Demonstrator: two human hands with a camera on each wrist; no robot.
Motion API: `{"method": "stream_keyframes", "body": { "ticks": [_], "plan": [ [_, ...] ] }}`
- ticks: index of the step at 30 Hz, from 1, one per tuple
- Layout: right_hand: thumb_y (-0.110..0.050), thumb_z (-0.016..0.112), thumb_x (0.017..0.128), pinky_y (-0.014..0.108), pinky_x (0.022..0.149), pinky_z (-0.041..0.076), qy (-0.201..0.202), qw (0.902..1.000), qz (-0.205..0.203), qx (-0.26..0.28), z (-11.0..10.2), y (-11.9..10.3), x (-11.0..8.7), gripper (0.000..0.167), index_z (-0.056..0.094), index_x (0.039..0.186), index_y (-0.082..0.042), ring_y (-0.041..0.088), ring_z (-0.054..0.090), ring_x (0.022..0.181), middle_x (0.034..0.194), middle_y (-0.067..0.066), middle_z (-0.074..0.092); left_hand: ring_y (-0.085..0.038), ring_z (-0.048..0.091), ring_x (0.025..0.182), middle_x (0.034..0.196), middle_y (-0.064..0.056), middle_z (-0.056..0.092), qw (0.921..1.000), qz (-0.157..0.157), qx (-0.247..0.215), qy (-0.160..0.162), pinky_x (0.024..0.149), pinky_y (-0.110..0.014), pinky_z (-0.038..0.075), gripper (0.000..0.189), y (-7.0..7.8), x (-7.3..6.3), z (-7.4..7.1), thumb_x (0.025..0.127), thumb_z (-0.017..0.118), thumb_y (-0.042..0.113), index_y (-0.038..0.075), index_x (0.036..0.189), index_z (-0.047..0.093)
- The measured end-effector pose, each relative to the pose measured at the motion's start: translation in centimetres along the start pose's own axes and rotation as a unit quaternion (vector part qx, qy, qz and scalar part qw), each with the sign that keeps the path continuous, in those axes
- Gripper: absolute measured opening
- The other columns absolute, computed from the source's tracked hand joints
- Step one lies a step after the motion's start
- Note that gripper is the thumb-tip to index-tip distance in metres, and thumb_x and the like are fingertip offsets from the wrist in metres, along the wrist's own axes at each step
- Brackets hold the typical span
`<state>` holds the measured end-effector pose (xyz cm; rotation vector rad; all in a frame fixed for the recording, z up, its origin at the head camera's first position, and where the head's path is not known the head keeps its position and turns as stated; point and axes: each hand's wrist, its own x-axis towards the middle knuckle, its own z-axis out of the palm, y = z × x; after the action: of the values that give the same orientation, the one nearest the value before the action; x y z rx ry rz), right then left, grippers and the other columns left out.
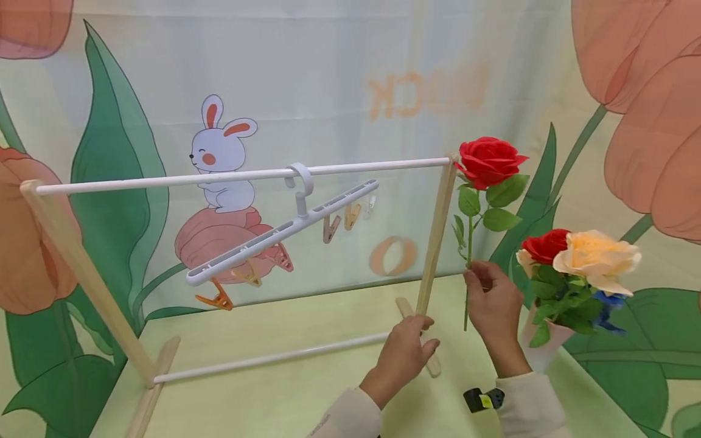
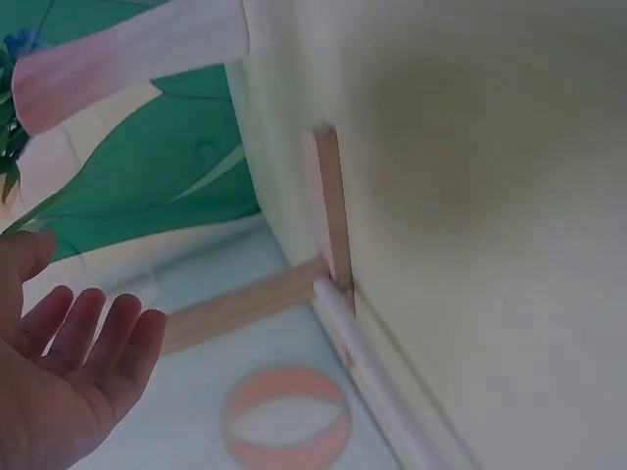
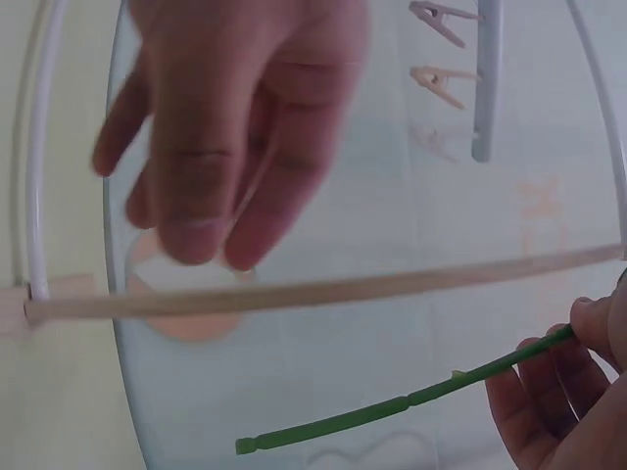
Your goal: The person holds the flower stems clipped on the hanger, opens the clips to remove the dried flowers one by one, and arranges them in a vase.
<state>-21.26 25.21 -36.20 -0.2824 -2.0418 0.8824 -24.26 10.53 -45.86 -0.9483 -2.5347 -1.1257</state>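
My right hand (image 1: 495,304) pinches the green stem (image 3: 392,406) of a red artificial rose (image 1: 490,163) between thumb and fingers. The rose stands upright, its bloom level with the top of the rack's right post, and the lower stem extends below the hand. To the left, my left hand (image 1: 402,350) is held low in front of the rack's right foot, fingers loosely extended. Its palm and fingers (image 2: 103,343) show nothing held in the left wrist view. A pink vase (image 1: 539,340) of red, peach and blue flowers (image 1: 594,255) stands just right of my right hand.
A wooden rack with a white top rod (image 1: 230,178) and lower rod (image 1: 274,362) spans the table. From its top rod hangs a grey-white hanger (image 1: 263,240) with several small clips (image 1: 218,297). Behind is a printed curtain (image 1: 328,73) with a rabbit and flowers.
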Motion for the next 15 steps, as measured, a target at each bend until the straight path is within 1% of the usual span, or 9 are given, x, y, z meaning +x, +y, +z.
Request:
{"method": "stream_keyframes", "body": {
  "ticks": [1, 3, 6, 8, 10, 12, 14, 15],
  "plan": [
    [-0.017, 0.066, 0.098, 0.030, 0.073, 0.048, 0.001, 1.0000, 0.005, -0.001, -0.4, 0.2, 0.1, 0.020, 0.073, 0.113, -0.005, 0.024, 0.068, 0.085, 0.102, 0.014, 0.077, -0.018, 0.070, 0.104, 0.115, -0.004, 0.071, 0.9996, -0.011, -0.025, -0.011, 0.086, -0.025, 0.057, 0.033, 0.2, -0.1, 0.6, 0.094, 0.074, 0.024, 0.011, 0.123, 0.066],
    [-0.019, 0.066, 0.098, 0.027, 0.073, 0.046, 0.006, 0.9998, 0.016, -0.005, -1.2, 0.6, 0.4, 0.022, 0.073, 0.114, -0.006, 0.014, 0.063, 0.082, 0.102, 0.015, 0.077, -0.020, 0.069, 0.107, 0.120, -0.005, 0.070, 0.9960, -0.032, -0.076, -0.034, 0.087, -0.026, 0.056, 0.036, 0.7, -0.2, 1.7, 0.094, 0.074, 0.025, 0.011, 0.127, 0.065],
    [-0.021, 0.067, 0.098, 0.019, 0.070, 0.043, 0.025, 0.9993, 0.026, -0.002, -2.6, 1.3, 0.9, 0.023, 0.074, 0.114, -0.006, -0.005, 0.055, 0.078, 0.102, 0.016, 0.076, -0.018, 0.068, 0.109, 0.126, -0.004, 0.067, 0.9861, -0.063, -0.138, -0.068, 0.088, -0.024, 0.056, 0.043, 1.7, -0.4, 3.5, 0.093, 0.075, 0.028, 0.014, 0.132, 0.063],
    [-0.021, 0.067, 0.098, 0.012, 0.069, 0.041, 0.042, 0.9986, 0.033, 0.001, -3.5, 1.6, 1.2, 0.023, 0.075, 0.114, -0.006, -0.014, 0.050, 0.075, 0.101, 0.015, 0.076, -0.016, 0.068, 0.110, 0.128, -0.003, 0.066, 0.9807, -0.074, -0.163, -0.079, 0.088, -0.024, 0.055, 0.046, 2.4, -0.5, 4.6, 0.092, 0.076, 0.029, 0.016, 0.134, 0.062],
    [-0.021, 0.067, 0.098, 0.009, 0.068, 0.039, 0.062, 0.9973, 0.039, 0.008, -4.5, 1.9, 1.6, 0.023, 0.075, 0.113, -0.006, -0.017, 0.048, 0.073, 0.092, 0.002, 0.075, -0.014, 0.067, 0.110, 0.129, -0.001, 0.066, 0.9763, -0.081, -0.181, -0.085, 0.088, -0.023, 0.055, 0.048, 3.2, -0.3, 5.7, 0.091, 0.077, 0.030, 0.018, 0.135, 0.061],
    [-0.021, 0.066, 0.098, 0.008, 0.068, 0.039, 0.083, 0.9954, 0.046, 0.008, -5.3, 1.9, 1.8, 0.023, 0.075, 0.113, -0.005, -0.018, 0.048, 0.072, 0.086, -0.013, 0.070, -0.012, 0.066, 0.110, 0.129, 0.000, 0.065, 0.9741, -0.080, -0.194, -0.085, 0.088, -0.021, 0.054, 0.050, 4.0, -0.1, 6.8, 0.091, 0.078, 0.030, 0.018, 0.136, 0.060],
    [-0.022, 0.066, 0.098, 0.008, 0.068, 0.038, 0.100, 0.9936, 0.053, 0.005, -6.0, 2.0, 2.0, 0.024, 0.075, 0.113, -0.005, -0.017, 0.047, 0.071, 0.086, -0.016, 0.068, -0.009, 0.066, 0.109, 0.128, 0.001, 0.064, 0.9723, -0.076, -0.204, -0.084, 0.088, -0.020, 0.054, 0.051, 4.8, 0.1, 7.7, 0.090, 0.079, 0.029, 0.017, 0.136, 0.060],
    [-0.022, 0.067, 0.098, 0.008, 0.068, 0.038, 0.107, 0.9926, 0.056, 0.003, -6.2, 2.1, 2.1, 0.024, 0.075, 0.113, -0.006, -0.017, 0.047, 0.071, 0.086, -0.020, 0.066, -0.009, 0.065, 0.109, 0.128, 0.001, 0.064, 0.9722, -0.074, -0.206, -0.083, 0.088, -0.019, 0.054, 0.052, 5.2, 0.2, 8.1, 0.089, 0.079, 0.028, 0.017, 0.136, 0.059]
  ]
}}
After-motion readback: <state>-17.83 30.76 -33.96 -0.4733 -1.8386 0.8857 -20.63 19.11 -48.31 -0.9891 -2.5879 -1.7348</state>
